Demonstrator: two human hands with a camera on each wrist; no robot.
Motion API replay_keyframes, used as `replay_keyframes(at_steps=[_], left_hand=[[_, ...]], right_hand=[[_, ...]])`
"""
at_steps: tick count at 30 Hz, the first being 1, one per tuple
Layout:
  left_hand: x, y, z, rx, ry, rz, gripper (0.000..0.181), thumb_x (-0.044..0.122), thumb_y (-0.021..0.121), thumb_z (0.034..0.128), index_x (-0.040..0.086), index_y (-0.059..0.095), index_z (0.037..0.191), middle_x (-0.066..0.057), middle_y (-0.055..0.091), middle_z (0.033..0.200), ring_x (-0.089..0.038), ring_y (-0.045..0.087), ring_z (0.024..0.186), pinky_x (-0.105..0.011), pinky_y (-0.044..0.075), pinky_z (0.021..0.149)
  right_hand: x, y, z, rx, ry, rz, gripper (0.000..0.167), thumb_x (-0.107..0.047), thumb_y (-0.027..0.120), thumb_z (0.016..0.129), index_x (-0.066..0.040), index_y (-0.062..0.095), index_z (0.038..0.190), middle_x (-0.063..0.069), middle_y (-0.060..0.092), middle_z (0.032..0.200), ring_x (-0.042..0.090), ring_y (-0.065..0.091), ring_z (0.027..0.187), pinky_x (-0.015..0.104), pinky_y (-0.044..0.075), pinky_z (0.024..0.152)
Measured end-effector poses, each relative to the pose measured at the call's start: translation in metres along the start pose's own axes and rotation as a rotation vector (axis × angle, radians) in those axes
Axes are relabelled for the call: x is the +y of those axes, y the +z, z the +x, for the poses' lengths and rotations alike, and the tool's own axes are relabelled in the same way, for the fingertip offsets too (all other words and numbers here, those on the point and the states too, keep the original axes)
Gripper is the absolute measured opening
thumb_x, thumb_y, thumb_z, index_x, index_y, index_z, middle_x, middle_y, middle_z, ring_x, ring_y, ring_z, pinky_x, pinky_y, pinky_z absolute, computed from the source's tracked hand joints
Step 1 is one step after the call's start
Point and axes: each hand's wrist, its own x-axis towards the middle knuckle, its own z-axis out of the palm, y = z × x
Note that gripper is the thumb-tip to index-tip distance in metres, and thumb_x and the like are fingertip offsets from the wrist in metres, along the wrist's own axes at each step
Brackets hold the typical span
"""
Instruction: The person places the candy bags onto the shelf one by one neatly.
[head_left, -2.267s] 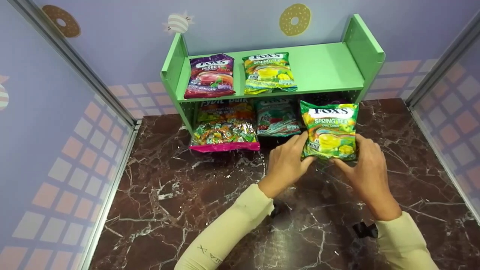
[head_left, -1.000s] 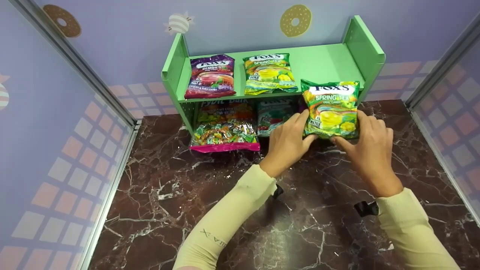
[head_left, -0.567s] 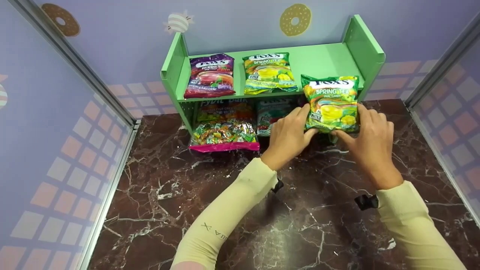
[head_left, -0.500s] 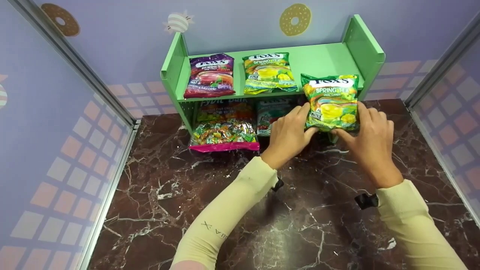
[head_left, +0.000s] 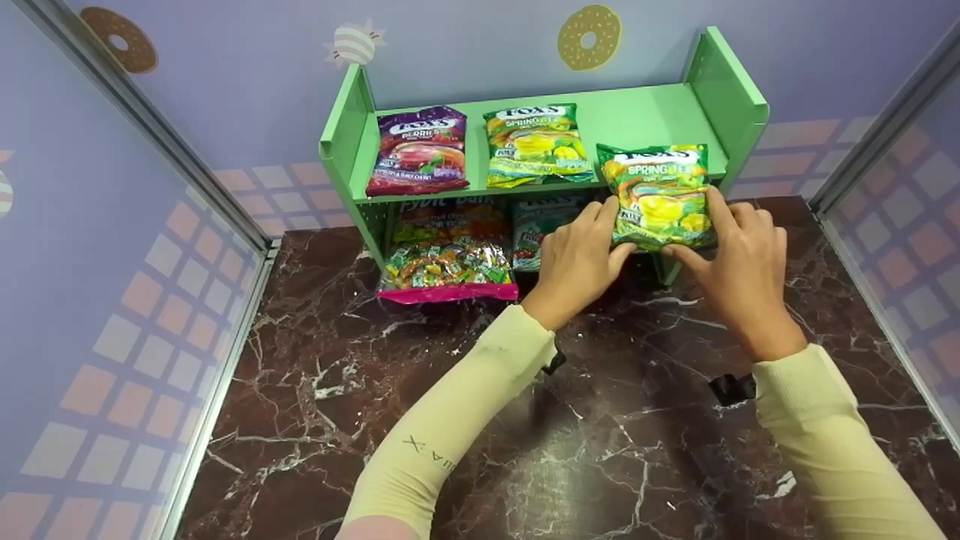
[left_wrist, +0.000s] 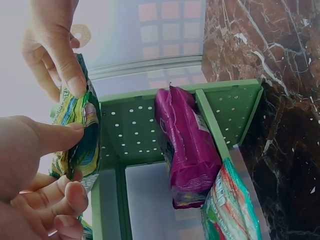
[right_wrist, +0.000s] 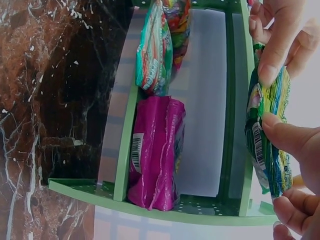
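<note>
My left hand (head_left: 574, 262) and right hand (head_left: 746, 274) grip a green and yellow Fox's Spring Tea candy bag (head_left: 661, 199) by its lower sides, thumbs along the bottom edge. The bag is in front of the right part of the green shelf's top board (head_left: 645, 120), its upper end overlapping the board's front edge in the head view. In the left wrist view the bag (left_wrist: 82, 130) stands beside the board, pinched by thumbs and fingers. A matching Spring Tea bag (head_left: 536, 146) and a purple Fox's Berries bag (head_left: 420, 150) lie on that board.
Below are a large bag of wrapped fruit chews (head_left: 450, 262) with a pink edge, a teal candy bag (head_left: 536, 232) and a magenta bag (right_wrist: 155, 155). Shelf side panels (head_left: 731, 86) rise at both ends. Walls surround the dark marble surface (head_left: 360, 412).
Both hands have raised the Spring Tea bag from in front of the lower level to the top board's height. In the last half second it moved slightly farther up and tipped back. Other bags stay put.
</note>
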Motion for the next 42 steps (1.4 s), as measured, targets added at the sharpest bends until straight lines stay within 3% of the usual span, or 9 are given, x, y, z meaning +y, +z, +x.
replay_keyframes(at_steps=[10, 18, 26, 31, 42], left_hand=[[0.001, -0.012, 0.008, -0.011, -0.037, -0.01, 0.059, 0.048, 0.058, 0.0932, 0.015, 0.049, 0.141, 0.002, 0.062, 0.104, -0.01, 0.05, 0.054, -0.024, 0.032, 0.045], [0.003, -0.02, 0.015, -0.005, -0.046, -0.017, 0.06, 0.049, 0.057, 0.0937, 0.016, 0.046, 0.143, 0.001, 0.063, 0.117, -0.01, 0.052, 0.057, -0.025, 0.04, 0.047], [0.002, -0.024, 0.02, 0.013, -0.018, 0.039, 0.051, 0.049, 0.053, 0.0957, 0.021, 0.051, 0.138, 0.003, 0.057, 0.09, -0.01, 0.042, 0.051, -0.023, 0.026, 0.045], [0.001, -0.025, 0.023, 0.018, -0.003, 0.07, 0.045, 0.049, 0.051, 0.0965, 0.021, 0.056, 0.131, 0.002, 0.058, 0.092, -0.01, 0.044, 0.052, -0.023, 0.028, 0.046], [0.0, -0.028, 0.035, -0.089, -0.028, 0.123, 0.044, 0.047, 0.042, 0.1006, 0.021, 0.054, 0.134, 0.002, 0.061, 0.101, -0.011, 0.047, 0.055, -0.024, 0.035, 0.048]], right_hand=[[0.002, -0.011, 0.012, -0.115, -0.024, 0.061, 0.085, -0.029, 0.082, 0.076, -0.003, 0.041, 0.146, 0.026, 0.051, 0.107, 0.041, 0.042, 0.093, 0.051, 0.031, 0.079], [-0.002, -0.014, 0.019, -0.126, 0.015, 0.083, 0.083, -0.03, 0.081, 0.078, -0.001, 0.041, 0.145, 0.026, 0.052, 0.111, 0.038, 0.043, 0.095, 0.049, 0.031, 0.08], [-0.004, -0.019, 0.027, -0.136, 0.052, 0.121, 0.076, -0.032, 0.077, 0.082, 0.003, 0.045, 0.141, 0.027, 0.053, 0.114, 0.04, 0.045, 0.1, 0.052, 0.034, 0.084], [-0.005, -0.022, 0.032, -0.177, 0.078, 0.142, 0.073, -0.035, 0.073, 0.085, 0.004, 0.045, 0.141, 0.028, 0.053, 0.118, 0.042, 0.045, 0.107, 0.054, 0.035, 0.091], [-0.009, -0.019, 0.044, -0.223, 0.144, 0.093, 0.075, -0.042, 0.069, 0.087, 0.001, 0.044, 0.143, 0.027, 0.051, 0.122, 0.042, 0.043, 0.111, 0.055, 0.033, 0.094]])
